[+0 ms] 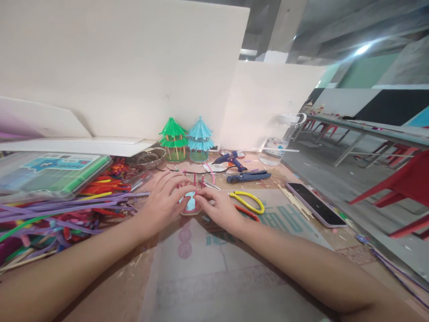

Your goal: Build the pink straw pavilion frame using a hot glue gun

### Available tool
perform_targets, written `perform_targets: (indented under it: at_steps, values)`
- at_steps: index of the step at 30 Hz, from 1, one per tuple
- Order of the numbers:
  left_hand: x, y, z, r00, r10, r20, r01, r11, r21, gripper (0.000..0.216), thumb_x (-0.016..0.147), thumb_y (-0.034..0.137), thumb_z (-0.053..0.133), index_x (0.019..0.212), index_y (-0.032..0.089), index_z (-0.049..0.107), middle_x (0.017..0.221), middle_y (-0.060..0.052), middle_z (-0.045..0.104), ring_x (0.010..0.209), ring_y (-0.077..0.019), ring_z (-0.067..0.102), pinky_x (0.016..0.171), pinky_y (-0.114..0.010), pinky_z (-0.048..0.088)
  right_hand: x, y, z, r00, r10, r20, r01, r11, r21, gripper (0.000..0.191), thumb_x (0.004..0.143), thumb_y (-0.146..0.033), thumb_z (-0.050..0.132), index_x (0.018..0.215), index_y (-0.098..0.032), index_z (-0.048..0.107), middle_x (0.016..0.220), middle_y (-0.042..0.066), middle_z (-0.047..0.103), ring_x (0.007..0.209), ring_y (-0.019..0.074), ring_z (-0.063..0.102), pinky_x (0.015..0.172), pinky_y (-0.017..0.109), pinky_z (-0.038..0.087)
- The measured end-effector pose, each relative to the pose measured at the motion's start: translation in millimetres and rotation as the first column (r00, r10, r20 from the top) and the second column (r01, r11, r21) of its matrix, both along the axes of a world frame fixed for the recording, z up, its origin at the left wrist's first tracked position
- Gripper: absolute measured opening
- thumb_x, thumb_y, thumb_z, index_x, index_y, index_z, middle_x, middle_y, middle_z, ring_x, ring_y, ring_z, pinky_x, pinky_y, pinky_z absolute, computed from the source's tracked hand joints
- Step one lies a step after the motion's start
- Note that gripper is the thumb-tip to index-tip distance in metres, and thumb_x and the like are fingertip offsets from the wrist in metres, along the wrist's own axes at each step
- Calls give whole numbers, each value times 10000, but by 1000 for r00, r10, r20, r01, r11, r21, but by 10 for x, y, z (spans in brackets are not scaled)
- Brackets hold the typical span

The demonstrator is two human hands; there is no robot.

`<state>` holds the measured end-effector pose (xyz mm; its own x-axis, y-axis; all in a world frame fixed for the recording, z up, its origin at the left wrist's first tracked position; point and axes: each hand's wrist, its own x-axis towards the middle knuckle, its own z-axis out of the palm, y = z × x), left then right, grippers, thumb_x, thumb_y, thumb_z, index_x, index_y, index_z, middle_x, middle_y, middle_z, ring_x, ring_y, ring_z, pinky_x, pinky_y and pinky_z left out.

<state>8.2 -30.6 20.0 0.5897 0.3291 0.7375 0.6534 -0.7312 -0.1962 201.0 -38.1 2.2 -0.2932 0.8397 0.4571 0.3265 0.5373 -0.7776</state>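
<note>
Between my hands a small model base [190, 202] with a light blue floor and a pinkish rim rests on the plastic sheet. Thin dark pink posts [195, 179] rise from it. My left hand [166, 192] is curled around its left and far side, thumb on the near edge. On the right, my right hand [217, 206] has thumb and fingertips closed against the rim; its fingers partly hide the model. Scissors [251, 202] with yellow and red handles lie just beyond my right hand. Behind stand a green model pavilion [172, 141] and a blue one [200, 141].
A dark blue glue gun [233, 160] and blue-handled pliers [248, 177] lie beyond the scissors. To the right are wooden sticks [295, 200], a phone [315, 203] and a water jug [276, 145]. Craft stems [67, 212] and a plastic case [50, 176] crowd the left.
</note>
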Motion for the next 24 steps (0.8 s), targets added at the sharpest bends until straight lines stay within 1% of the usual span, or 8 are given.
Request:
perform_targets:
  at_steps: [8,14,16,19,21,24]
  values:
    - [-4,-5,17,1000,-6,-17,6,1000,20,225,921,209,541,1126,252,622,1155,-84,636,1162,-261,531,1049,-508,386,-6,-6,17,1000,1,-3,-1,1000,-12,188,879,-291,520,855,-195,681,835,24,730,755,149,646,717,255,497]
    - [-7,-13,12,999,12,-33,-11,1000,19,270,899,197,561,1151,283,606,1188,-78,612,1189,-271,521,1079,-528,357,-7,0,0,1000,-4,-9,4,1000,16,189,869,-289,522,840,-189,680,831,32,733,755,151,651,719,255,499]
    - [-3,-24,6,1000,9,-13,-8,1000,22,288,900,202,560,1179,274,573,1185,-78,614,1194,-267,525,1087,-518,355,-6,6,-13,1000,-2,-15,2,1000,11,194,867,-302,525,847,-187,680,828,33,732,751,153,650,714,259,500]
    - [3,-30,-14,998,-16,69,17,1000,-24,438,887,236,572,1309,236,456,1251,-112,587,1232,-271,510,1092,-491,368,5,27,-23,999,-6,-32,6,1000,-13,202,866,-327,530,848,-187,674,797,26,723,717,151,637,690,263,497]
    - [2,-12,-45,992,-16,127,27,996,-85,577,870,281,590,1395,220,358,1355,-142,521,1292,-288,468,1097,-492,368,19,53,-20,999,-30,-46,28,999,-32,202,865,-337,531,840,-190,667,790,23,719,709,151,630,670,261,491]
    - [-4,48,-124,978,47,202,-1,975,-224,723,836,360,633,1448,206,279,1446,-167,439,1349,-319,419,1103,-509,368,47,104,-14,995,-67,-77,61,995,-73,186,847,-340,541,839,-194,656,792,23,714,717,157,632,661,266,486]
